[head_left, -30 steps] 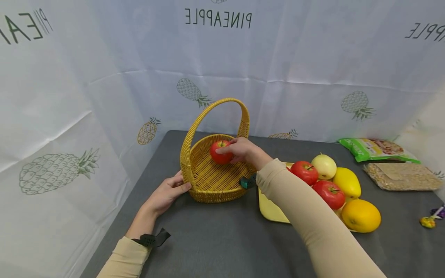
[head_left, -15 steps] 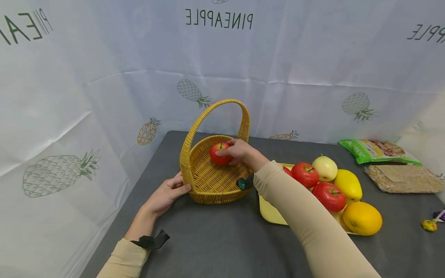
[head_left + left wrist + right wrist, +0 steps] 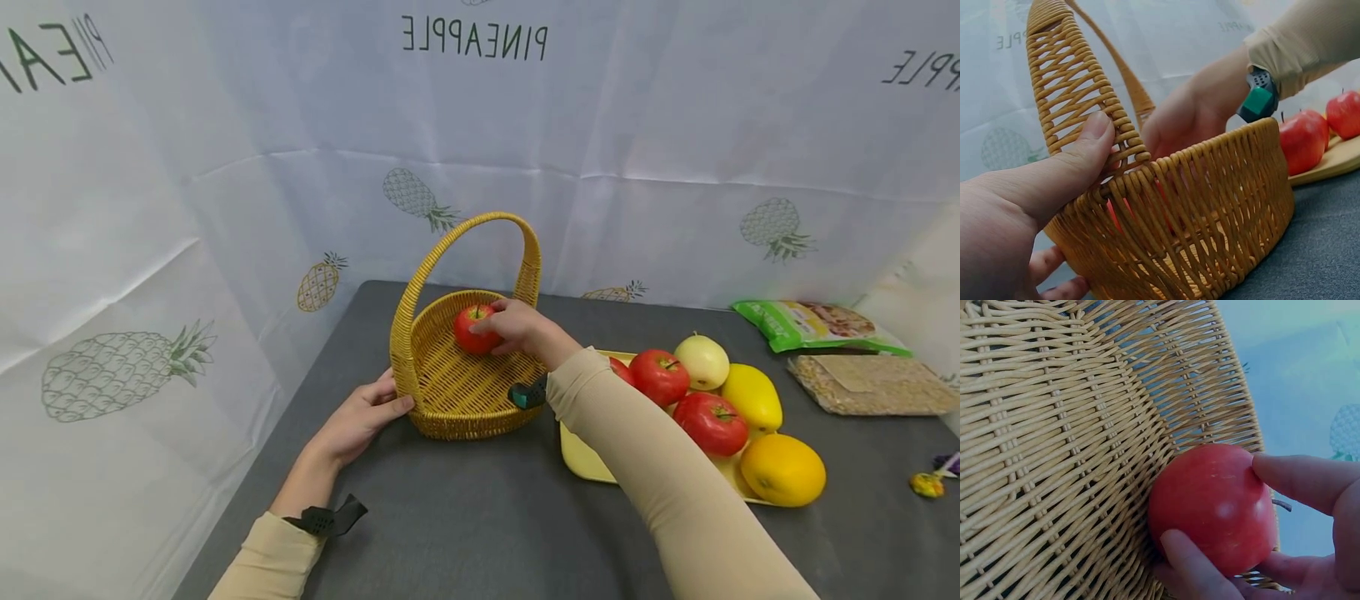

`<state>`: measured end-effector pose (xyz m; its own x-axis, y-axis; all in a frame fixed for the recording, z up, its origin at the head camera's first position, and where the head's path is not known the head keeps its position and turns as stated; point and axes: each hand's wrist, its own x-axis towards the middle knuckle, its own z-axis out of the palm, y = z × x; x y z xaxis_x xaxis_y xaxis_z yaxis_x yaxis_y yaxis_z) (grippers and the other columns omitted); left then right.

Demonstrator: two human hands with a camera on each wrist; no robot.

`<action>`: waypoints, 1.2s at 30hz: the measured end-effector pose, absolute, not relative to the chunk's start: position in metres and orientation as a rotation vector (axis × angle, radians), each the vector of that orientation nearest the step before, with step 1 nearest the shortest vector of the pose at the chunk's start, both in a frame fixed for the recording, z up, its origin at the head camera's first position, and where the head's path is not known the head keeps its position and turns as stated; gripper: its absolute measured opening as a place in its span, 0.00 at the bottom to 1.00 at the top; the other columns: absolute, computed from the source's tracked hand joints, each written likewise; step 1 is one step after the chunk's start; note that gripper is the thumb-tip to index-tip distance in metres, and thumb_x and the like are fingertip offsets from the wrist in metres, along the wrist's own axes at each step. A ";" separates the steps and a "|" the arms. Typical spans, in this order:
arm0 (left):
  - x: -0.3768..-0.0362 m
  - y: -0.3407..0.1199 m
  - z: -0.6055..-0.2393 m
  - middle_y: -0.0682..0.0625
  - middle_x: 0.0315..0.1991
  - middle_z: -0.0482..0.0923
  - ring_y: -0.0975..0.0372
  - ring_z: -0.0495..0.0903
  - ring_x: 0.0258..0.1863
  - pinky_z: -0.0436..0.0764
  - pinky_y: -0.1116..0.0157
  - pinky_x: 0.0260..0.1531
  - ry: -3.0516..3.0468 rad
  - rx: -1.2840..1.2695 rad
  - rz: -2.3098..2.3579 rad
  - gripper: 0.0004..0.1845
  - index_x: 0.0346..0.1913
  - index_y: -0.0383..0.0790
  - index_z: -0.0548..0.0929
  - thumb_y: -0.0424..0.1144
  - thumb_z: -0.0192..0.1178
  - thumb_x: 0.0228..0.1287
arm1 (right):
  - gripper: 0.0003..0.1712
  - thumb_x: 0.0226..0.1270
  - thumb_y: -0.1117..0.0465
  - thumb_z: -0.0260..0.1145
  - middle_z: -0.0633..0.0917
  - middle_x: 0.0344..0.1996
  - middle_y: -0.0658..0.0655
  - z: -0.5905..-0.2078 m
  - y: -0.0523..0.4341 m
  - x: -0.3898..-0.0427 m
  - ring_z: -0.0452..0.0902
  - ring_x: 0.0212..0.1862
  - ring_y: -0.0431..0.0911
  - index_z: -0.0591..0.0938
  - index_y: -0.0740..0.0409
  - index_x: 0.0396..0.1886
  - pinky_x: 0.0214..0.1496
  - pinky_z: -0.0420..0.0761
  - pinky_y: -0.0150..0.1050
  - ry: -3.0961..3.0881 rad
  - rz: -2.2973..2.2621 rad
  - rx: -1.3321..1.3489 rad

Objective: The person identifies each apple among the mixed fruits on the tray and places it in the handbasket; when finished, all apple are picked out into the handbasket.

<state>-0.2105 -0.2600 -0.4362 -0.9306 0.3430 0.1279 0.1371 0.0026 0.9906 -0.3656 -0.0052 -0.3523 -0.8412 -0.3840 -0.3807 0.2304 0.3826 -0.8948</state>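
Little has moved since a second ago: apple [image 3: 476, 328] sits marginally deeper in basket [image 3: 450, 392], against the far woven wall. Left hand [image 3: 362, 418]: thumb pressed on rim, steadying; lower fingers mostly hidden. Right hand [image 3: 521, 325]: fingers curled round apple, not yet released. Tray [image 3: 581, 457] of fruit: partly covered by sleeve.

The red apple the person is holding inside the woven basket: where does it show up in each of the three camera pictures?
Head: the round red apple sits centre frame, in the right hand.
Left wrist: only red slivers through the weave.
Right wrist: large, lower right, fingers round it.
Shared landmark: the yellow woven wicker basket.
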 end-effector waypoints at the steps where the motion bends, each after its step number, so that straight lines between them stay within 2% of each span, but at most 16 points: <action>1: -0.210 -0.260 -0.436 0.44 0.83 0.42 0.49 0.35 0.81 0.68 0.73 0.63 2.116 0.512 2.055 0.29 0.71 0.22 0.69 0.37 0.61 0.76 | 0.45 0.69 0.61 0.72 0.67 0.71 0.64 -0.352 -0.005 -0.365 0.69 0.69 0.59 0.60 0.59 0.80 0.58 0.82 0.51 2.101 -1.490 -0.128; 8: -0.211 -0.260 -0.436 0.44 0.83 0.42 0.52 0.36 0.81 0.67 0.73 0.63 2.118 0.491 2.056 0.29 0.71 0.22 0.70 0.36 0.62 0.75 | 0.47 0.68 0.64 0.70 0.64 0.74 0.65 -0.348 -0.004 -0.361 0.70 0.69 0.60 0.58 0.57 0.82 0.59 0.81 0.51 2.122 -1.477 -0.142; 14: -0.211 -0.260 -0.437 0.43 0.83 0.41 0.50 0.35 0.81 0.67 0.74 0.63 2.119 0.497 2.047 0.29 0.71 0.23 0.70 0.37 0.62 0.76 | 0.48 0.70 0.63 0.70 0.63 0.75 0.65 -0.344 0.004 -0.357 0.71 0.68 0.62 0.55 0.56 0.83 0.62 0.78 0.51 2.092 -1.510 -0.123; 21: -0.209 -0.260 -0.433 0.42 0.83 0.41 0.50 0.35 0.81 0.67 0.74 0.63 2.117 0.516 2.052 0.28 0.70 0.21 0.70 0.36 0.61 0.76 | 0.48 0.71 0.60 0.70 0.57 0.79 0.63 -0.337 0.019 -0.348 0.63 0.73 0.64 0.55 0.56 0.83 0.66 0.75 0.53 2.061 -1.531 -0.169; 26: -0.210 -0.262 -0.432 0.40 0.83 0.41 0.48 0.34 0.81 0.66 0.75 0.63 2.132 0.531 2.041 0.28 0.70 0.21 0.70 0.36 0.60 0.77 | 0.45 0.73 0.60 0.69 0.61 0.77 0.63 -0.328 0.033 -0.338 0.62 0.74 0.63 0.56 0.60 0.82 0.70 0.70 0.53 2.037 -1.547 -0.234; 36: -0.209 -0.261 -0.436 0.38 0.82 0.42 0.47 0.34 0.81 0.66 0.75 0.63 2.131 0.536 2.065 0.25 0.69 0.23 0.73 0.35 0.60 0.76 | 0.39 0.76 0.62 0.64 0.65 0.75 0.64 -0.318 0.059 -0.319 0.66 0.72 0.62 0.59 0.63 0.80 0.70 0.70 0.53 1.989 -1.600 -0.306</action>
